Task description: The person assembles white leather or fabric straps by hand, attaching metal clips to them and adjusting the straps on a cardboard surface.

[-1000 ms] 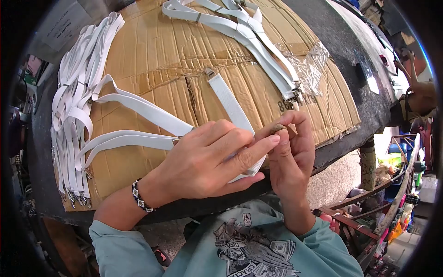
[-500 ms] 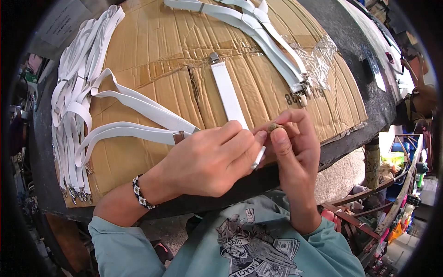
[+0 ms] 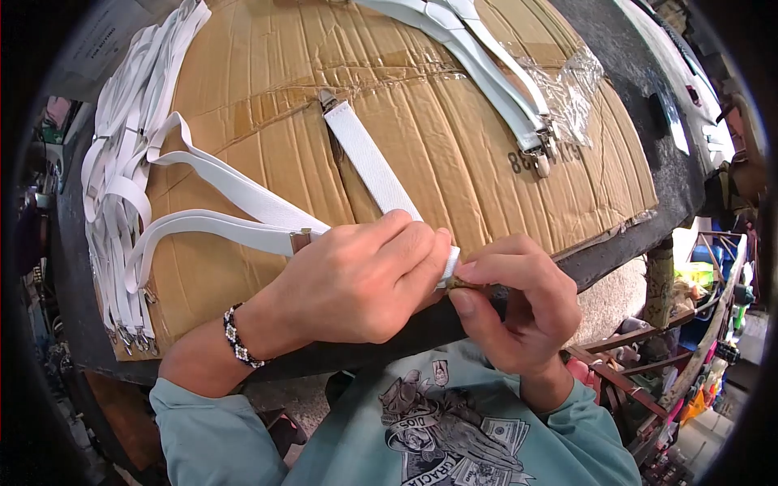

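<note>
1. Via my remote feed I saw white strap [image 3: 369,158] on cardbd [image 3: 243,121], near end gripped in L hand [image 3: 348,279].
2. R hand [image 3: 523,304] pinched sm. brownish piece [image 3: 457,283] there.
3. Strap pile [image 3: 121,162] lay L.
4. Far R: frame [image 3: 698,354], bright items [image 3: 698,273] in/behind it, couldn't tell which.

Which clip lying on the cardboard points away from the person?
The clip on the middle strap, beyond the left hand; the visible clips on the left pile and right straps point the other way.
</note>
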A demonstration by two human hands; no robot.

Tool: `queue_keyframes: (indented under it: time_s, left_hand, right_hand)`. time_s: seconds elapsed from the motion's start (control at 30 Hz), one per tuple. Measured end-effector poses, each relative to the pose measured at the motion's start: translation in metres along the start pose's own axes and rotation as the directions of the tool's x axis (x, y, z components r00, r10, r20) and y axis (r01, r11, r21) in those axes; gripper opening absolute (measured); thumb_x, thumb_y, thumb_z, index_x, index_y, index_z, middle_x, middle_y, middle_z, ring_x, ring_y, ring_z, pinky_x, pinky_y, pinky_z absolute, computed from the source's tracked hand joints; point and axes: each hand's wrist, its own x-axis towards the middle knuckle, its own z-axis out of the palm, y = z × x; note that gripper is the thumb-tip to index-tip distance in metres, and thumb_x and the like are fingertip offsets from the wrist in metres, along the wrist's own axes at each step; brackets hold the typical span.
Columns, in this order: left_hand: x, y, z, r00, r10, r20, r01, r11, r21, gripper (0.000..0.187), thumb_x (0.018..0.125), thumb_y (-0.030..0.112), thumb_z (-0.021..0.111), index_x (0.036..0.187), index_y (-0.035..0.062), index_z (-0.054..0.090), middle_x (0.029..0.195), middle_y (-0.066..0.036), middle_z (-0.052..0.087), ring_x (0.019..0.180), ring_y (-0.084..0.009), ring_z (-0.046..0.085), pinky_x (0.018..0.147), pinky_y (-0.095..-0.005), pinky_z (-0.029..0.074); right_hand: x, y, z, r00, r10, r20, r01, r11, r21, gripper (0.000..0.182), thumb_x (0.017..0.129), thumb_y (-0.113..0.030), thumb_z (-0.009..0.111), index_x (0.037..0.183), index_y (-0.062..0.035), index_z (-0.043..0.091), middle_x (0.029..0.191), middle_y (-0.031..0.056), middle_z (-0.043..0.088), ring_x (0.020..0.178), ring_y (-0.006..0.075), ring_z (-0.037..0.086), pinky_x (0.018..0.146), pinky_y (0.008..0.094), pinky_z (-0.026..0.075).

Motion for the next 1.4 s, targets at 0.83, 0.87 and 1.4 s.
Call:
queue_keyframes:
  time_s: [0.83, 0.87, 1.4]
  left_hand:
    - [-0.001, -0.001, -0.002, 0.999, -0.028, 0.024, 0.027, 0.999, 0.038, 0.050, 0.072, 0.011, 0.082, 0.113, -0.0126, 0.066, 0.084, -0.010, 0.060, 0.068, -0.0248, 0.061, 0.051, -0.0351, 0.049]
    - [-0.001, -0.001, -0.002, 0.999, -0.036, 0.022, 0.035, 0.999, 0.029, 0.049, 0.073, 0.011, 0.082, 0.113, -0.0124, 0.066, 0.084, -0.010, 0.059, 0.068, -0.0250, 0.061, 0.051, -0.0355, 0.049]
    - [0.002, 0.001, 0.000, 0.997, -0.067, -0.027, 0.067, 0.998, 0.007, 0.046, 0.073, 0.005, 0.082, 0.112, -0.0118, 0.067, 0.082, -0.011, 0.058, 0.066, -0.0262, 0.060, 0.051, -0.0367, 0.048]
  right_hand:
    - [0.001, 0.003, 0.009, 0.999, -0.030, -0.044, 0.026, 0.997, -0.074, 0.029, 0.075, 0.012, 0.075, 0.101, -0.0002, 0.068, 0.080, 0.0094, 0.065, 0.062, 0.0174, 0.061, 0.055, 0.0288, 0.050]
    - [0.000, 0.003, 0.009, 0.998, -0.044, -0.035, 0.040, 0.994, -0.100, 0.030, 0.075, 0.012, 0.076, 0.101, -0.0002, 0.068, 0.080, 0.0095, 0.064, 0.062, 0.0184, 0.062, 0.056, 0.0290, 0.051]
    - [0.000, 0.005, 0.003, 0.990, 0.128, -0.062, -0.125, 0.991, 0.055, 0.021, 0.082, 0.005, 0.076, 0.099, -0.0015, 0.068, 0.080, 0.0056, 0.063, 0.059, 0.0100, 0.056, 0.052, 0.0248, 0.044]
